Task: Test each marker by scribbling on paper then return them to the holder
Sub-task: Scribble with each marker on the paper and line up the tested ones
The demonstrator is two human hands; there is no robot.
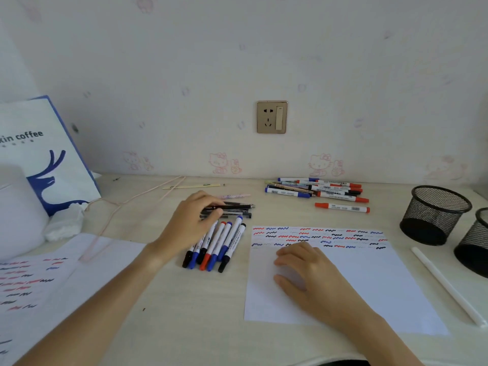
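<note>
A person sits at a pale desk (pixel 158 299), seen from above through a head-worn camera. The sheet of paper (pixel 369 286) in front of them serves as the landmark here.

The main risk is confusion between groups of pens. 3 loose groups lie near each other, and nothing visible marks which ones have been tested. A pen could be tested twice or skipped. The left hand (pixel 190 223) could also nudge the round pens so they roll apart or off the desk. If the right hand (pixel 309 270) lifts, the paper may slide during scribbling.

Left of the paper lies a fan of white markers (pixel 219 247) with black, blue and red caps. The left hand rests over the far end of this fan, fingers curled onto a bundle of dark pens (pixel 232 210) just beyond it. I cannot tell whether it truly grips one or only touches them.

The right hand lies flat on the paper, fingers spread and holding nothing. Rows of red, blue and black squiggles (pixel 319 237) fill the paper's far edge.

Beyond the paper lies another heap of markers (pixel 317 191). Right of the paper stand 2 black mesh holders (pixel 435 215), apparently empty, well apart from both hands.
</note>
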